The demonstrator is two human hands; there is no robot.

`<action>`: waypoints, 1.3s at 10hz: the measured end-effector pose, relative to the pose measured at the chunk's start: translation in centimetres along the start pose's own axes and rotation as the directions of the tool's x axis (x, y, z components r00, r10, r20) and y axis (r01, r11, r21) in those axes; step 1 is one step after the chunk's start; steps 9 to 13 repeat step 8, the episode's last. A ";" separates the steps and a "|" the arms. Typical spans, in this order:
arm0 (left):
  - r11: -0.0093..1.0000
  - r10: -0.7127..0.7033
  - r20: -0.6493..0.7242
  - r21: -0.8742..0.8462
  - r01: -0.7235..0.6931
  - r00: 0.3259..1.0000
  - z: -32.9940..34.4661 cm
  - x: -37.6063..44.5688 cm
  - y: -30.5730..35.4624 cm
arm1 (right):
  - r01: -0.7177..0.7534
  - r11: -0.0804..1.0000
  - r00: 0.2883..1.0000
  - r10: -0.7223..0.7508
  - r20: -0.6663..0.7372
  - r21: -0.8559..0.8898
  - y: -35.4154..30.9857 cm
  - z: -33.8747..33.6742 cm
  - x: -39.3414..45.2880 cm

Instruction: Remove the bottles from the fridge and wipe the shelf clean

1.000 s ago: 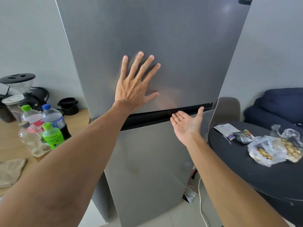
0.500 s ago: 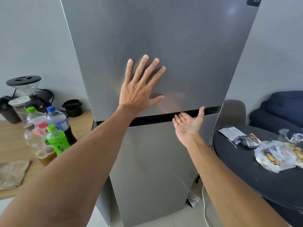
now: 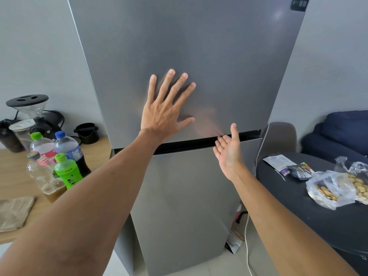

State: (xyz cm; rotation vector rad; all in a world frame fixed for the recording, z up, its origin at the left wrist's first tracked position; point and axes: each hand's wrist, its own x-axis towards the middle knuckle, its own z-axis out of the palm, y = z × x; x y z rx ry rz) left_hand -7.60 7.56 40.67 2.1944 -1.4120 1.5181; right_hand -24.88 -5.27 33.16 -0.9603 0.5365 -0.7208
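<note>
A tall grey fridge fills the middle of the view with both doors closed. My left hand presses flat on the upper door, fingers spread. My right hand is held palm up with straight fingers at the black gap between the two doors. Several bottles stand on the wooden counter to the left: a bright green one, a dark cola one with a blue cap, a clear one with a green cap, and a clear one holding a little brown liquid. The fridge shelf is hidden.
A brown cloth lies at the counter's front left. A coffee grinder and a black cup stand at the back. On the right, a dark round table carries snack bags. A white cable runs along the floor.
The view has shifted slightly, so the fridge and counter sit a little differently in frame. My right hand has moved up to the gap between the doors. My left hand stays flat on the door.
</note>
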 end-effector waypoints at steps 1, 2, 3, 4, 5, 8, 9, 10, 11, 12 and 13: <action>1.000 0.000 0.005 0.002 0.000 1.000 -0.1 0.1 0.1 | 0.012 0.998 1.000 -0.012 0.011 -0.067 0.1 -0.2 0.3; 1.000 -0.013 0.010 0.012 0.013 1.000 -0.4 -0.1 0.4 | 0.052 0.978 0.999 -0.051 0.009 -0.203 0.5 -0.6 0.5; 0.999 -0.050 0.043 -0.005 0.050 0.998 -0.8 -1.7 1.1 | 0.080 0.929 0.997 -0.070 0.040 -0.361 1.0 -0.9 0.6; 0.991 -0.107 0.068 -0.068 0.112 0.992 -0.7 -5.2 2.1 | 0.109 0.784 0.994 -0.095 0.055 -0.611 2.0 -1.0 0.1; 0.968 -0.188 0.100 -0.149 0.202 0.977 -0.3 -9.9 3.8 | 0.192 0.581 0.981 -0.126 0.146 -0.791 3.2 -1.2 0.0; 0.939 -0.282 0.516 -0.026 0.343 0.809 1.2 -18.2 7.2 | 0.417 0.138 0.897 -0.224 0.382 -0.898 1.8 -0.4 -0.5; 0.939 -0.282 0.516 -0.026 0.343 0.809 1.2 -18.2 7.2 | 0.417 0.138 0.897 -0.224 0.382 -0.898 1.8 -0.4 -0.5; 0.939 -0.282 0.516 -0.026 0.343 0.809 1.2 -18.2 7.2 | 0.417 0.138 0.897 -0.224 0.382 -0.898 1.8 -0.4 -0.5; 0.939 -0.282 0.516 -0.026 0.343 0.809 1.2 -18.2 7.2 | 0.417 0.138 0.897 -0.224 0.382 -0.898 1.8 -0.4 -0.5; 0.939 -0.282 0.516 -0.026 0.343 0.809 1.2 -18.2 7.2 | 0.417 0.138 0.897 -0.224 0.382 -0.898 1.8 -0.4 -0.5; 0.939 -0.282 0.516 -0.026 0.343 0.809 1.2 -18.2 7.2 | 0.417 0.138 0.897 -0.224 0.382 -0.898 1.8 -0.4 -0.5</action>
